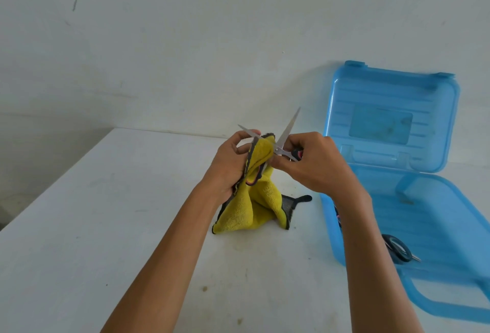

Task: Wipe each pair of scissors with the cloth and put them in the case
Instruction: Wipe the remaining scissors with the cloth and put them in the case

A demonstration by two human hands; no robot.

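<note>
Single head-worn view, forward-down, seemingly close above the table (106, 226).

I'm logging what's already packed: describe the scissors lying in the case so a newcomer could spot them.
Find the open blue case on the right of the white table. In its lower half, near the front, lie the dark-handled scissors, flat on the bottom. Unlike the red-handled scissors held open against the yellow cloth, nobody touches them.
</note>
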